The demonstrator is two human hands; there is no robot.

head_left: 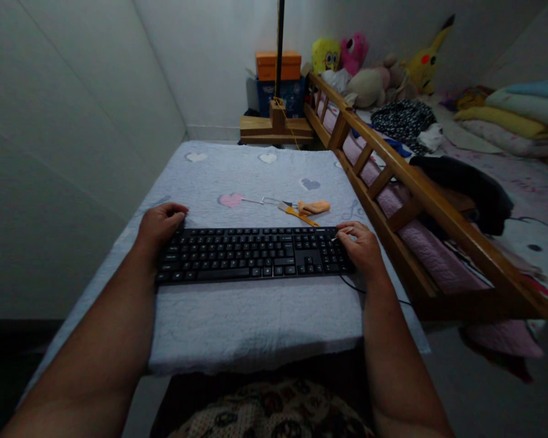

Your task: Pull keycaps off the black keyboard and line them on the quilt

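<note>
A black keyboard (237,252) lies across the cloth-covered table in front of me, its number pad to the right. My left hand (158,228) is closed around its upper left corner. Over the number pad, my right hand (360,246) pinches a thin white cotton swab (334,238), its tip close to the keys. Behind the keyboard lie a small brush (301,216) with a yellow handle, a bent wire tool (270,200), a folded orange cloth (315,208) and another thin swab-like stick (252,201).
The table's pale blue cover (256,310) has heart patterns. A wooden bed rail (393,176) runs along the right side, with bedding and plush toys beyond. A wooden stand (277,126) with a black pole is behind the table. The keyboard's cable (354,286) trails right.
</note>
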